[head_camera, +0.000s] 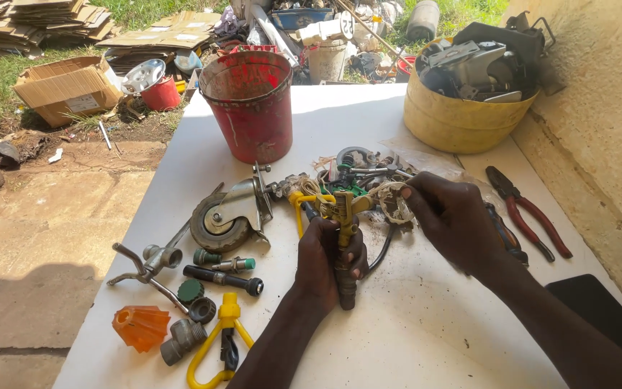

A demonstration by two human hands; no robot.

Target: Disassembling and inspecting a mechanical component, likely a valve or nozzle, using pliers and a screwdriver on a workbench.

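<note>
My left hand [325,259] grips a brass sprinkler head [345,248] by its stem, holding it upright over the white table [412,338]. My right hand [455,220] reaches to the sprinkler's right and pinches a small dirty white round fitting [395,203] next to its top. A yellow wire arm [304,203] and a black hose loop [381,252] lie just behind and beside the sprinkler.
A red bucket [251,104] and a yellow tub [462,115] of scrap stand at the back. A caster wheel [226,214], pipe fittings [181,338], an orange cone [140,326], a yellow clamp [217,346] lie left. Red-handled pliers [530,212] lie right. A dark slab [599,310] sits near the right edge.
</note>
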